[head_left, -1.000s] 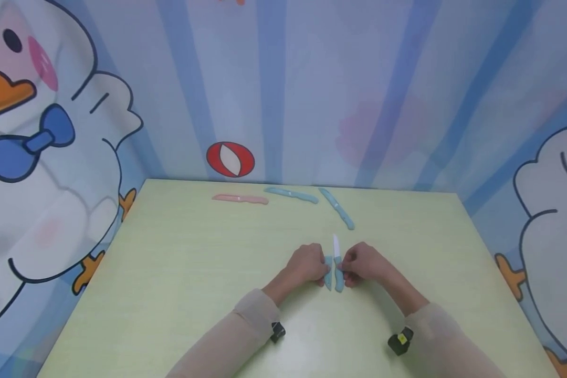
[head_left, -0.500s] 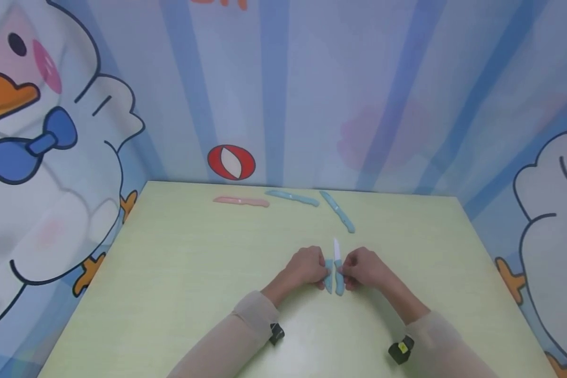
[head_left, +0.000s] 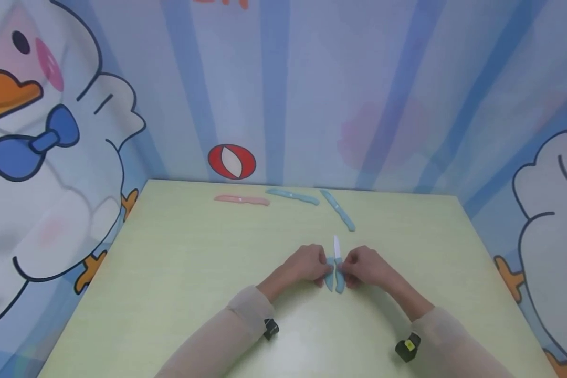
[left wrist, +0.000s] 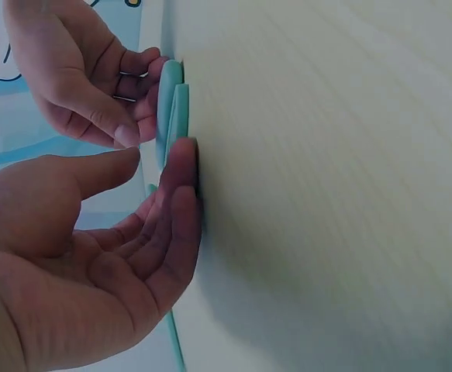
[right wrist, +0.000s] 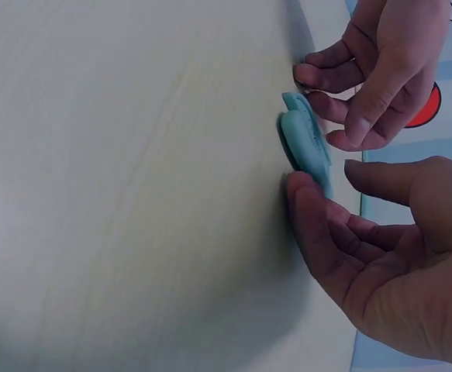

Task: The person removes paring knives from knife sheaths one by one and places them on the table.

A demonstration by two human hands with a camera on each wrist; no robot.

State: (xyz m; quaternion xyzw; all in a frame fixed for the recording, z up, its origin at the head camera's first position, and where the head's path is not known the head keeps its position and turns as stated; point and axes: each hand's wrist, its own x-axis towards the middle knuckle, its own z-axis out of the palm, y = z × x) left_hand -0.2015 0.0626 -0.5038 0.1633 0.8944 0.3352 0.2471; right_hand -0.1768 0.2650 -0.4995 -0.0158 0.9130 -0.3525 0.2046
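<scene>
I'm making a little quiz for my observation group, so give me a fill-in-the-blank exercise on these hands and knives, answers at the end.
The bare blade points ____ the person.
The blue handle below it is touched by the person's ____ hand.
Near the table's far edge, the leftmost knife in the head view is ____ in colour.
Also lying there are ____ blue knives.
Missing words: away from; right; pink; two.

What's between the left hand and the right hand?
A blue sheath nearer the left hand and a blue-handled, white-bladed knife nearer the right hand; the head view shows both.
</scene>
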